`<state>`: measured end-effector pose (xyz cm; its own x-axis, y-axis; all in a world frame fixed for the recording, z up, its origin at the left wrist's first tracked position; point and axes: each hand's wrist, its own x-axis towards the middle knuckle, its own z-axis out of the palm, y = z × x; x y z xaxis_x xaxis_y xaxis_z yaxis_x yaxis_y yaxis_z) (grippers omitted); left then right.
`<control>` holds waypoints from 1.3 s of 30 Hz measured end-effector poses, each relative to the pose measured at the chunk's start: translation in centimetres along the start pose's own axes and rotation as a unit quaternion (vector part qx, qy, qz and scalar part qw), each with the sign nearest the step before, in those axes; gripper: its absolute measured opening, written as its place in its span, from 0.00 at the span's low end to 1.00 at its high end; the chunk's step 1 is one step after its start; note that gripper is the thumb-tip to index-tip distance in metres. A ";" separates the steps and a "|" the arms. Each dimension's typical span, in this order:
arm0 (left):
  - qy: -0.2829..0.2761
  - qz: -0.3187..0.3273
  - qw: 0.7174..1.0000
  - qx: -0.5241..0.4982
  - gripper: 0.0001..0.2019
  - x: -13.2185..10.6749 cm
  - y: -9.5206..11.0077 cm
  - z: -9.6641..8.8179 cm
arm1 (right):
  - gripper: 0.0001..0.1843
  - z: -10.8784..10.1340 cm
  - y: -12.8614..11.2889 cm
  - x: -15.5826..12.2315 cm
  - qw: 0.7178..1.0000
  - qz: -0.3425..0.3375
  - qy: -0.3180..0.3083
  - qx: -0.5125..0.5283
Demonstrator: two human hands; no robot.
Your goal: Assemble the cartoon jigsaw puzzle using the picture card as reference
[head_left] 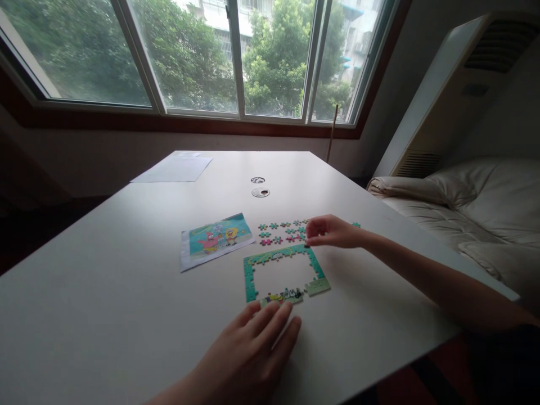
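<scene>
A jigsaw frame (253, 267) of teal edge pieces lies on the white table (105, 304), its middle bare. My left hand (248, 349) rests flat just below the frame's near edge, fingers stretched out, tips touching it. My right hand (333, 232) hovers at the frame's far right corner, fingers pinched together on a small puzzle piece I can barely make out. Loose teal and pink puzzle pieces (276, 232) are scattered just behind the frame. A cartoon reference picture (215, 239) lies to the left.
A sheet of paper (172, 169) lies at the table's far left. Two round cable ports (260, 192) sit behind the pieces. A bed with pillows (472, 208) stands right of the table, a big window (202, 56) beyond it.
</scene>
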<state>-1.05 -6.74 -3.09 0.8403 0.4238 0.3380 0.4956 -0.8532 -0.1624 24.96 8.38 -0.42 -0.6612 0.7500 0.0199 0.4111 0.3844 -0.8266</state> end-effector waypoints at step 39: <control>-0.069 -0.057 0.993 -0.071 0.17 1.5 1.1 0.2 | 0.10 3.8 -3.7 -4.0 0.978 -0.068 -0.068 -0.184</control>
<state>0.81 -6.99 -2.92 0.8072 0.5495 0.2156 0.5617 -0.8274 0.0059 23.70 1.85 0.41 -0.7922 0.6099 0.0204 0.4951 0.6619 -0.5628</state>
